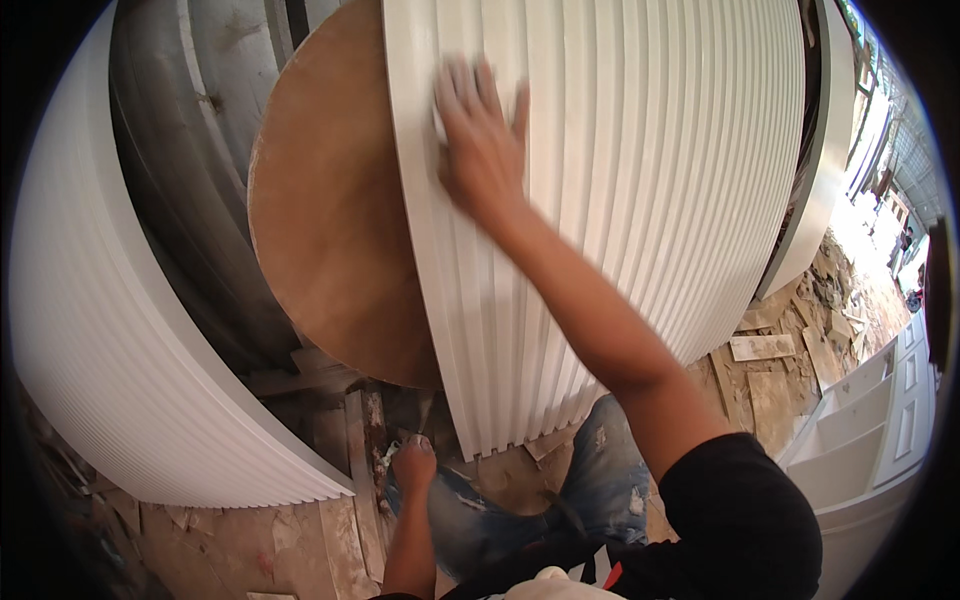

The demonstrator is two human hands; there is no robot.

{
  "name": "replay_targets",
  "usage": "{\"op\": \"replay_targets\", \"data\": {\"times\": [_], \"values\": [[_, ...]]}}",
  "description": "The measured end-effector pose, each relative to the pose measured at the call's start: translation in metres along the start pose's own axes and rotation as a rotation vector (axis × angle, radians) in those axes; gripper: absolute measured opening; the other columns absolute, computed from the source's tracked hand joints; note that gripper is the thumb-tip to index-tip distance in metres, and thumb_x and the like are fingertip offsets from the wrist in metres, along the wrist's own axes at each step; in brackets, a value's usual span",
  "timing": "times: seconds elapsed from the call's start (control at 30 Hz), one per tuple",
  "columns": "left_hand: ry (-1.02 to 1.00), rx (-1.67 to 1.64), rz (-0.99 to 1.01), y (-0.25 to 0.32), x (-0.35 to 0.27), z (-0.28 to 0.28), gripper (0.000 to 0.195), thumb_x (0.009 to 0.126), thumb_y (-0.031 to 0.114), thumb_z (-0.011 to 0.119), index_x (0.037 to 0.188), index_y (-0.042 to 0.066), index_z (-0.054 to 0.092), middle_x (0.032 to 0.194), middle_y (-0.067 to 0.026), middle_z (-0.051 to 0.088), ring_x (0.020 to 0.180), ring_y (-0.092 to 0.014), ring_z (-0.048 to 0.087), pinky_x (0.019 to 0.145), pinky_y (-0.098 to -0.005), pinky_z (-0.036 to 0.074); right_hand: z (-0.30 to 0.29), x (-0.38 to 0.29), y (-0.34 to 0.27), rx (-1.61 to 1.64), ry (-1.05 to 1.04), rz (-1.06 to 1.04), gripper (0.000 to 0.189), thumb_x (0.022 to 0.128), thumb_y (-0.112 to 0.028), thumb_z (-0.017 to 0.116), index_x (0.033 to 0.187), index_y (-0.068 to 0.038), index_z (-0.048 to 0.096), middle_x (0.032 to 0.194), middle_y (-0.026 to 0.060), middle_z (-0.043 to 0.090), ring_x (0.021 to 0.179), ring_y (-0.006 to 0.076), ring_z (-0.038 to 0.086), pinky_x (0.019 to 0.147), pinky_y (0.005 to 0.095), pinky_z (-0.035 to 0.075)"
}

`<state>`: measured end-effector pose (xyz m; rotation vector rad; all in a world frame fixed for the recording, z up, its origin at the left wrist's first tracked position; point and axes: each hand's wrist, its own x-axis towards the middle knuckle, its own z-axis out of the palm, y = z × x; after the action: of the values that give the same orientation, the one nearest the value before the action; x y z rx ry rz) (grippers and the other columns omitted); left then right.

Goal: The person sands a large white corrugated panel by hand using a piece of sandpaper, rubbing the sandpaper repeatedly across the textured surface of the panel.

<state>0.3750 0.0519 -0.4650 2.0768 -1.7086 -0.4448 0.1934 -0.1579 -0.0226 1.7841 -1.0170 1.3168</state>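
A large white fluted panel [645,187] lies before me over a round brown board [330,210]. My right hand [480,127] is on the panel's left part, its fingers spread and blurred; something pale shows beside its edge, too hidden to name. Lower down, near my knee, my left hand [414,459] is closed around something small and pale that I cannot make out, with a thin piece sticking up from it. A second white fluted panel [150,360] stands at the left, apart from the first.
Wood offcuts [763,347] and scraps litter the floor at the right. A white cabinet with open compartments [840,442] stands at the lower right. Dark curved metal sheeting [217,150] lies behind the round board. A plain pale board [806,217] is beyond the fluted panel.
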Motion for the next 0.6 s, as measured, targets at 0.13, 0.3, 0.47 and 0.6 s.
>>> {"op": "replay_targets", "data": {"times": [0.13, 0.3, 0.47, 0.6], "values": [[-0.040, 0.023, -0.046, 0.000, -0.003, -0.006, 0.029, 0.097, 0.024, 0.050, 0.099, 0.002, 0.069, 0.103, -0.0170, 0.068, 0.095, -0.037, 0.065, 0.082, -0.0477, 0.052, -0.001, 0.008, -0.007, 0.040, -0.030, 0.024, 0.060, 0.083, 0.002, 0.050, 0.143, -0.004, 0.044, 0.150, 0.0123, 0.045, 0.143, 0.0332, 0.035, 0.112, 0.0685, 0.020], [-0.015, 0.006, -0.043, -0.004, 0.004, -0.002, 0.029, 0.097, 0.025, 0.050, 0.098, 0.002, 0.069, 0.104, -0.0167, 0.068, 0.094, -0.037, 0.065, 0.082, -0.0474, 0.052, -0.018, -0.170, -0.034, 0.048, -0.389, 0.113, 0.068, 0.082, 0.002, 0.055, 0.147, -0.008, 0.042, 0.157, 0.0106, 0.037, 0.149, 0.0305, 0.027, 0.112, 0.0703, 0.017], [-0.041, 0.029, -0.016, -0.006, 0.009, 0.004, 0.029, 0.097, 0.024, 0.051, 0.098, 0.002, 0.069, 0.102, -0.0167, 0.069, 0.093, -0.037, 0.065, 0.082, -0.0477, 0.052, -0.003, -0.041, -0.014, 0.063, -0.086, 0.065, 0.062, 0.081, -0.004, 0.059, 0.141, -0.005, 0.046, 0.149, 0.0118, 0.045, 0.145, 0.0356, 0.032, 0.110, 0.0724, 0.019], [-0.022, -0.006, -0.014, 0.002, 0.006, 0.001, 0.028, 0.096, 0.025, 0.051, 0.098, 0.003, 0.069, 0.094, -0.0171, 0.069, 0.087, -0.037, 0.066, 0.080, -0.0479, 0.052, 0.001, -0.030, -0.008, 0.070, -0.067, 0.073, 0.061, 0.080, -0.002, 0.058, 0.140, -0.006, 0.047, 0.147, 0.0122, 0.047, 0.143, 0.0360, 0.034, 0.108, 0.0737, 0.020]]}}
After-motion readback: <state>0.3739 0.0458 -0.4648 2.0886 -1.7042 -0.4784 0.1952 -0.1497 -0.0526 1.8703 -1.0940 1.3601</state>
